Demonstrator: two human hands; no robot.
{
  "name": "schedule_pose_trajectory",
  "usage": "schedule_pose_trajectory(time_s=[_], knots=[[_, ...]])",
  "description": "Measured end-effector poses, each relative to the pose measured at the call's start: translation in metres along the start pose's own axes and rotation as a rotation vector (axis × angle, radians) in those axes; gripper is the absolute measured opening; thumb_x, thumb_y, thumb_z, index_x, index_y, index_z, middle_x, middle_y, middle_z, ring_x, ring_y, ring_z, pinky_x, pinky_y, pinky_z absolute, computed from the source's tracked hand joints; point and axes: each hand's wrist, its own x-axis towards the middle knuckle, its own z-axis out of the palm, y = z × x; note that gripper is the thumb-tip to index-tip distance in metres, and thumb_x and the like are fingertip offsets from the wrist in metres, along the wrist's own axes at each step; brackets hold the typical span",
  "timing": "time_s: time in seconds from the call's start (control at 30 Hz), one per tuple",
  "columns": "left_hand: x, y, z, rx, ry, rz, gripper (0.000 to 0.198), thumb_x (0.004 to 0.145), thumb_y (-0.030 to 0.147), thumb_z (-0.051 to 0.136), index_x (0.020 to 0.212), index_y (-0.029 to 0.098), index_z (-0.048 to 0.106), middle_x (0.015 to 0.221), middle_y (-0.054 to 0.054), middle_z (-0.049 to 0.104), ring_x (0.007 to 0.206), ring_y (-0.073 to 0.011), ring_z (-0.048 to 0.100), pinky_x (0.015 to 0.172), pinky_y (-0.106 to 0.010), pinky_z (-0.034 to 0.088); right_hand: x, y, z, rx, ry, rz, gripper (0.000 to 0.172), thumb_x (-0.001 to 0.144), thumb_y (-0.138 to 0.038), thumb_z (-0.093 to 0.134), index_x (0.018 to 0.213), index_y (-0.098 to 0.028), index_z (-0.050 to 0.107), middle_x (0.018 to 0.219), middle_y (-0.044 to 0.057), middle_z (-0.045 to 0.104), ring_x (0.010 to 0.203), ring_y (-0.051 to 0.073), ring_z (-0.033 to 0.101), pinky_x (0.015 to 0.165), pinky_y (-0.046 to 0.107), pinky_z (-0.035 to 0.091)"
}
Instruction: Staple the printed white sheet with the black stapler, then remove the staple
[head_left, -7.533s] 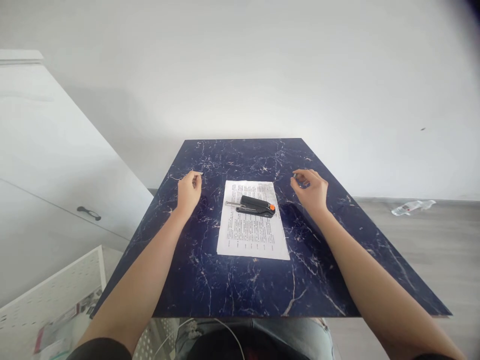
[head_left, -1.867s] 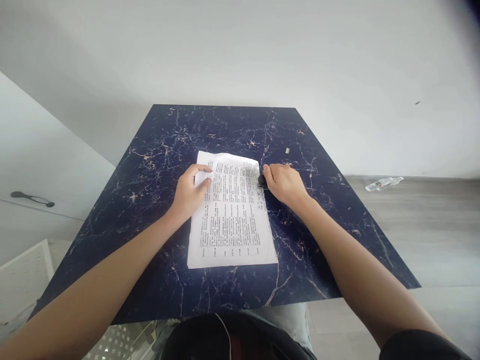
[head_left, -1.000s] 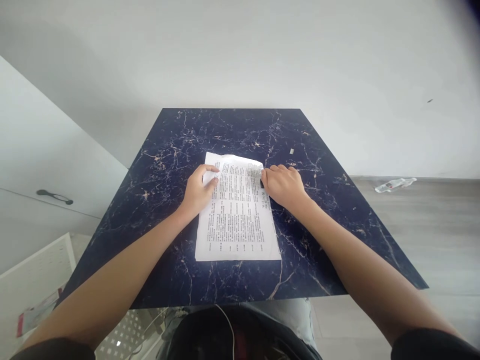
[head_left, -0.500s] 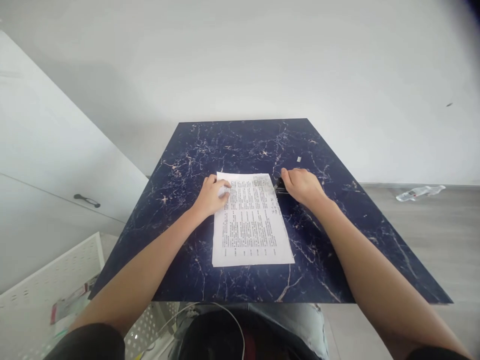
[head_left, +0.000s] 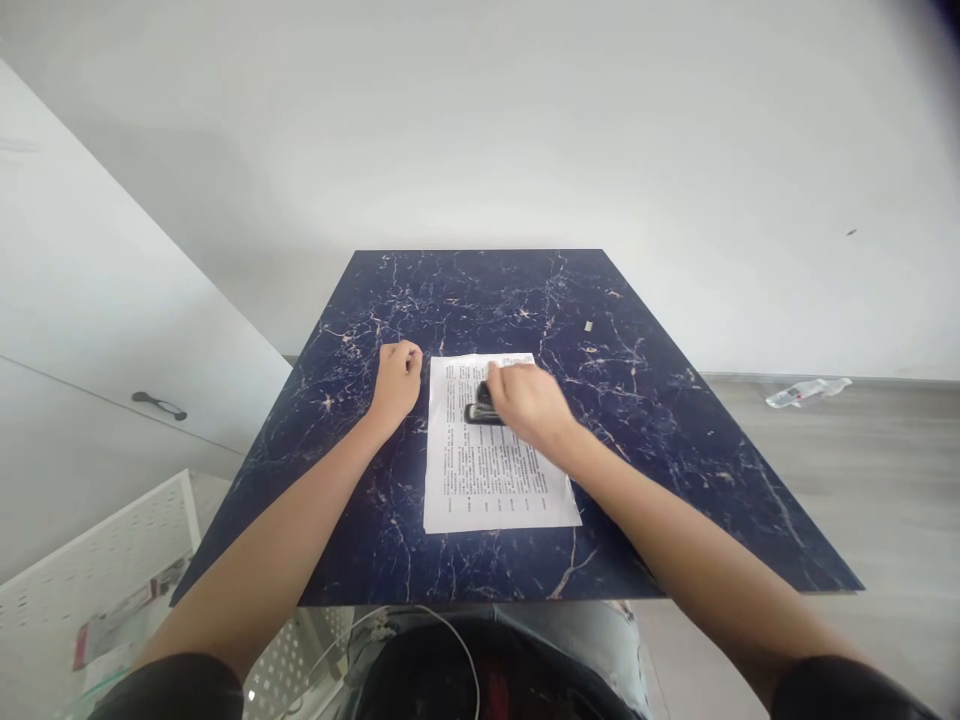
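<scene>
From the head camera, here's the right hand [head_left: 529, 400] over the upper half of the printed paper [head_left: 495, 480], closed around a black stapler [head_left: 484, 412]! Its visible end pokes out on the left side of that grip, the long axis running crosswise to the page, whose own length runs away from the person. Whether the stapler rests on the sheet or hangs just above it, nobody can tell from this angle. And over on the other flank, the left hand [head_left: 401, 380], fingers curled into a loose fist, nothing visible in it, just beside the paper's left edge over the dark desk [head_left: 480, 300]. The stapler's exposed end faces that left hand, well apart, the right hand clearly nearer.
</scene>
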Motion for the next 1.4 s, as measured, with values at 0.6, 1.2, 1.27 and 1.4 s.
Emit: schedule_pose_trajectory(time_s=[0.6,1.2,1.27,1.4], knots=[[0.003,-0.011,0.002,-0.015,0.02,-0.028,0.017,0.098,0.019,0.045,0.094,0.024,0.061,0.102,-0.01,0.054,0.113,-0.028,0.053,0.105,-0.048,0.045,0.003,0.035,-0.009,0.078,-0.382,-0.459,0.05,0.088,-0.03,0.071,0.136,-0.027,0.061,0.107,0.007,0.077,0.09,0.024,0.07,0.078,0.036,0.05],[0.005,-0.011,0.003,-0.02,0.013,-0.077,0.019,0.1,0.021,0.044,0.093,0.023,0.062,0.103,-0.009,0.056,0.112,-0.0265,0.056,0.107,-0.046,0.044,-0.016,0.212,-0.079,0.194,0.088,-0.063,0.07,0.102,-0.071,0.03,0.139,-0.022,0.063,0.15,0.018,0.057,0.138,0.035,0.053,0.109,0.048,0.045],[0.004,-0.011,0.005,0.01,0.006,-0.078,0.02,0.1,0.022,0.043,0.094,0.023,0.062,0.104,-0.01,0.057,0.113,-0.0265,0.056,0.107,-0.045,0.044,0.01,0.225,-0.069,-0.014,0.017,-0.131,0.071,0.098,-0.074,0.043,0.15,-0.028,0.054,0.164,0.013,0.042,0.15,0.039,0.039,0.119,0.057,0.035],[0.005,-0.007,0.005,0.052,0.012,-0.064,0.025,0.103,0.026,0.039,0.095,0.022,0.063,0.103,-0.01,0.062,0.112,-0.0266,0.057,0.105,-0.043,0.046,0.043,0.244,-0.048,-0.202,-0.152,-0.239,0.081,0.097,-0.076,0.037,0.166,-0.035,0.025,0.175,0.002,0.008,0.16,0.037,0.009,0.128,0.061,0.012]])
